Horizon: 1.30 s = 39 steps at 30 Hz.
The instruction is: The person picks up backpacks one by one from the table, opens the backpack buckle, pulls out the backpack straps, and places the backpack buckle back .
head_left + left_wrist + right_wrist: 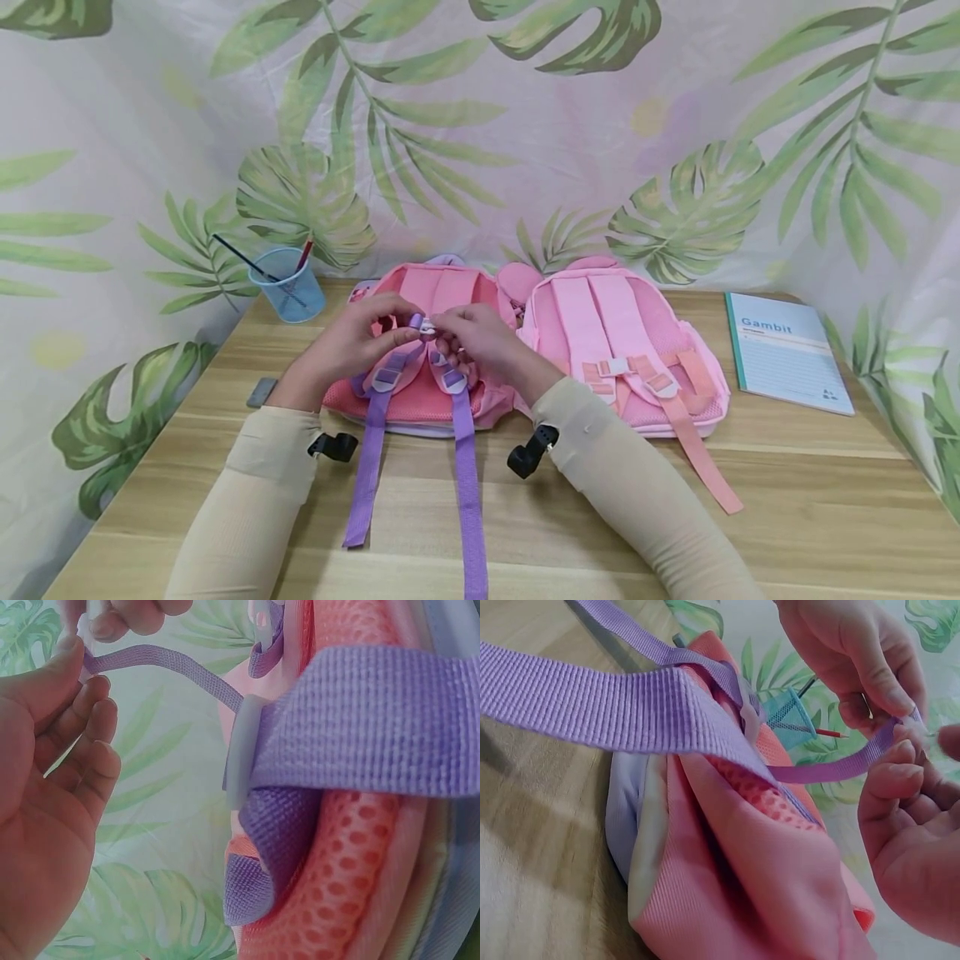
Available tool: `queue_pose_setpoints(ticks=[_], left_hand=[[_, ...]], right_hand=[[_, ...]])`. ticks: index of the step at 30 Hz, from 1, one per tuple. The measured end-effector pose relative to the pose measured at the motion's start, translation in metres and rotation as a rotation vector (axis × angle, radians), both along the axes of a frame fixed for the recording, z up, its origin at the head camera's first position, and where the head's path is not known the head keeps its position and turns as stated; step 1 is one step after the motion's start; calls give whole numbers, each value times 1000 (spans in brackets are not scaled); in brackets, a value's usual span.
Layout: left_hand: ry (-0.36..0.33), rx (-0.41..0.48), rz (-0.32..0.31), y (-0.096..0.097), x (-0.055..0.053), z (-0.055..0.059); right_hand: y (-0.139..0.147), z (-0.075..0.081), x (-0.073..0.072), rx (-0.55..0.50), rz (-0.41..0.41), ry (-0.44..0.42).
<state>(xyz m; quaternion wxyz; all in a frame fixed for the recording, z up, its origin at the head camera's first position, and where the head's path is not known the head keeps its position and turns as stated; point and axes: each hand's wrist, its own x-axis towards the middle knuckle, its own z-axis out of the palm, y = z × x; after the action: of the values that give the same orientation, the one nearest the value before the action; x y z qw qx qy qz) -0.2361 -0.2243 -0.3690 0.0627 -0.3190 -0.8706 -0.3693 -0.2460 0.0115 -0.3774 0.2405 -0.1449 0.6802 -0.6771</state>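
A coral-pink backpack (390, 408) lies with its shoulder-strap side up on the table. Above it, my left hand (367, 337) and right hand (487, 340) meet at a small white buckle (427, 327) on narrow purple webbing (832, 771). The left thumb and fingers pinch one side of the buckle; the right fingers pinch the other. Fingers partly cover it, so whether its halves are joined cannot be told. Two wide purple straps (468, 500) run through white adjusters (387, 379) toward the table's front.
A light-pink backpack (551, 333) lies to the right, its chest buckle (618, 367) visible and an orange strap tail (705, 467) trailing forward. Further right is a notebook (787, 358). A blue mesh pen cup (294, 296) stands back left, near a small grey object (261, 392).
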Motion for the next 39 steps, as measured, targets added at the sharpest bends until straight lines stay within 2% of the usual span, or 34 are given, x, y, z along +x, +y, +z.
queue_pose_setpoints(ticks=[3,11,22,28,32,35,39], left_hand=[[-16,-12,3,0,1,0],[-100,-15,48,0,3,2],[-78,-32,27,1,2,5],[-102,-32,34,1,1,5],[-164,-68,62,-4,-2,-1],[-222,-141,90,-11,-5,-11],[-256,-239,94,-18,-9,-24]], right_hand=[[0,-2,1,49,-7,42],[-1,-2,1,50,-14,38],[1,-2,0,34,-12,46],[1,-3,-1,44,-21,50],[0,-1,-1,44,-25,46],[1,-1,-1,37,-25,23],[2,-1,-1,14,-32,-8]])
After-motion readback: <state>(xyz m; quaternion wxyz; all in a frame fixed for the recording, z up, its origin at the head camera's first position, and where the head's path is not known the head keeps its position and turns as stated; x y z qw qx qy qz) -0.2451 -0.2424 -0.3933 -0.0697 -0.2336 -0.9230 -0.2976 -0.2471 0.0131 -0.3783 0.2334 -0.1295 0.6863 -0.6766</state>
